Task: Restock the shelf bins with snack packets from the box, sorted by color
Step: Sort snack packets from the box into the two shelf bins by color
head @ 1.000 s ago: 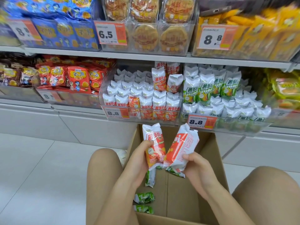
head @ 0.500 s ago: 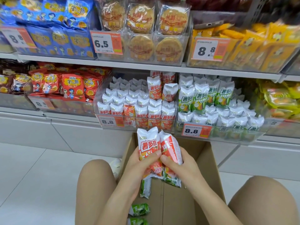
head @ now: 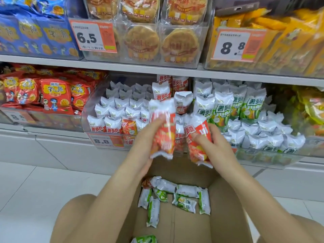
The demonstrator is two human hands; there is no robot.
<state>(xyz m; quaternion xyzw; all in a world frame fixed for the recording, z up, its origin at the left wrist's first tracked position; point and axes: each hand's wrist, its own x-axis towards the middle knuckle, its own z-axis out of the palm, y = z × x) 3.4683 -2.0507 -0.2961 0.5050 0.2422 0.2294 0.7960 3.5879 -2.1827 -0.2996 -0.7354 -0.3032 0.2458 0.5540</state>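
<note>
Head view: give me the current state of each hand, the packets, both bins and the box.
left hand: grips one orange packet, upright
right hand: grips another orange packet, tilted
orange bin: partly filled
green bin: partly filled
cardboard box: open, mostly green packets left

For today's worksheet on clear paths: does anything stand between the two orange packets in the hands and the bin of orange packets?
Nothing visible does. The left hand holds one orange packet and the right hand another, both raised right before the open-topped orange bin, above the box.

Bare forearms and knees (no sleeves).
</note>
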